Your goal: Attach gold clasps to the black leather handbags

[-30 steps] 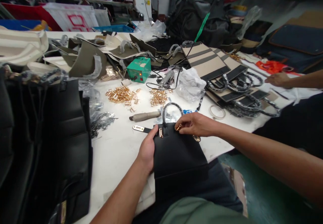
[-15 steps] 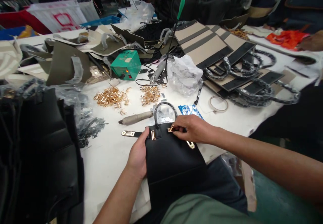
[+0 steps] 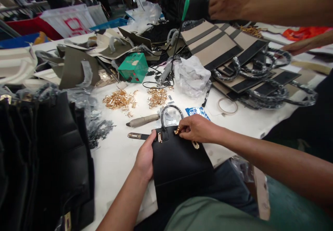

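A black handbag panel [image 3: 182, 165] with a plastic-wrapped handle [image 3: 171, 108] rests across my lap and the table edge. My left hand [image 3: 146, 156] grips its left side, thumb on the front face. Beside that thumb a gold buckle-like fitting [image 3: 160, 137] sits upright near the handle base. In my right hand [image 3: 195, 129], fingertips pinch a small gold metal fitting [image 3: 177, 131] against the panel by the other handle base. A strap with a gold plate [image 3: 134, 135] sticks out to the left; another gold plate [image 3: 195, 145] shows below my right hand.
Two piles of gold fittings [image 3: 119, 99] lie beyond the bag, near a wrapped tool [image 3: 143, 120] and a green box [image 3: 133, 67]. Black bag pieces [image 3: 59, 161] stand at left. Striped panels [image 3: 212, 45] are stacked at right. Another person's hand [image 3: 230, 1] reaches over the far right.
Another person's arm has come in over the striped panels at upper right. The view has shifted slightly. My hands keep nearly the same places on the bag.
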A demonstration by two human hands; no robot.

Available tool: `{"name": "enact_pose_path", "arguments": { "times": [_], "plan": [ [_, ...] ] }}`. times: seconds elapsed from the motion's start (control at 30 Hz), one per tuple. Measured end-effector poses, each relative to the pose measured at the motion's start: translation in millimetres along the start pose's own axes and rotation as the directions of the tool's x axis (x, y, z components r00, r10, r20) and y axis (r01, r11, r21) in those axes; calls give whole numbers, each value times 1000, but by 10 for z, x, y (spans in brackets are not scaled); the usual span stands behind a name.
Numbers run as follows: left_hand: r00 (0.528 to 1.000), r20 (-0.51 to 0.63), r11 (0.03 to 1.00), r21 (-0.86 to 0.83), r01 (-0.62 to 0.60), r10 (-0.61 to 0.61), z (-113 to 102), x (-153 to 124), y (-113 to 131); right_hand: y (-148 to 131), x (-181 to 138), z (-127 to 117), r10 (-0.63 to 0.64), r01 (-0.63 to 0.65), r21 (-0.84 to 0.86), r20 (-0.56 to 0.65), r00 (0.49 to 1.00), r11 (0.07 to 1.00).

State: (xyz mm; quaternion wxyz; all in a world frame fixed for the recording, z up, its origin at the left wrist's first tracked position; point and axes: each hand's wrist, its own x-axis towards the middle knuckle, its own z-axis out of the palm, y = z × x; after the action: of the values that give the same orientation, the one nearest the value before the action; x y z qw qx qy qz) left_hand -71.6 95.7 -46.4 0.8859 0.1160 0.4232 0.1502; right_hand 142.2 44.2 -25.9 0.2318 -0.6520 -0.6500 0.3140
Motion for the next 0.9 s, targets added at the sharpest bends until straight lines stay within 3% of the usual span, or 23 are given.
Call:
{"name": "enact_pose_path", "arguments": {
  "times": [0.1, 0.27, 0.37, 0.5, 0.7, 0.9],
  "plan": [
    [1000, 22, 1000, 12, -5, 5, -19, 8, -20, -11, 44, -60, 28, -31, 30, 97, 995, 999],
    [1000, 23, 1000, 0, 7, -7, -39, 7, -45, -37, 12, -87, 14, -17, 19, 117, 993, 1000],
    [999, 40, 1000, -23, 6, -5, -48, 11, -55, -82, -73, -70, -42, 43, -6, 65, 997, 999],
    [997, 66, 998, -55, 31, -27, -60, 18, -56, -156, -146, -16, -125, 112, -194, -55, 991, 975],
    [998, 60, 996, -85, 1, 4, -38, -11, -54, -199, -81, 3, -211, 219, -383, 64, 975, 897],
    [997, 76, 995, -97, -27, 34, -27, -25, -49, -236, -25, 3, -207, 249, -410, 146, 967, 877]
  ]
}}
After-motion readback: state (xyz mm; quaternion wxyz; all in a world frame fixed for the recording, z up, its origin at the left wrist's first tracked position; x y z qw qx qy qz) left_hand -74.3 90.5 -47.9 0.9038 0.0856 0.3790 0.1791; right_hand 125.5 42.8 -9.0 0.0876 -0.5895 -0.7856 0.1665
